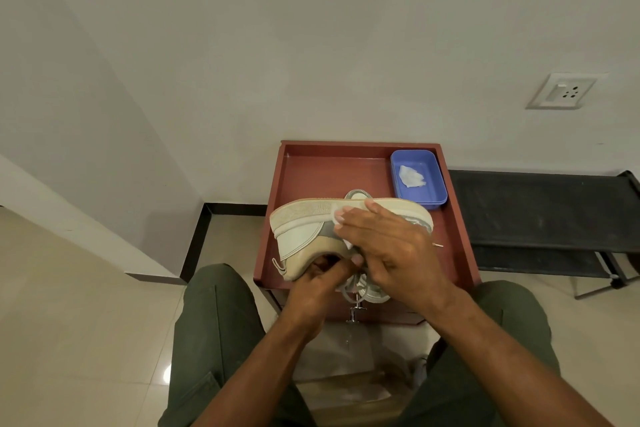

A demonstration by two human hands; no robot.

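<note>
A white and beige sneaker [304, 229] is held on its side over the reddish wooden table [332, 170], sole facing away from me. My left hand [317, 282] grips it at the heel opening, fingers curled inside the shoe. My right hand [384, 246] lies flat on the shoe's side with straight fingers, pressing a white wipe [341, 215] against it. Only the wipe's edges show around my fingers. A second shoe [367, 289] lies beneath my right hand, mostly hidden.
A blue plastic tray [433, 194] with a crumpled white wipe [410, 177] sits at the table's back right corner. A metal knob [354, 314] sticks out of the table front. A black rack [540, 218] stands to the right, against the wall.
</note>
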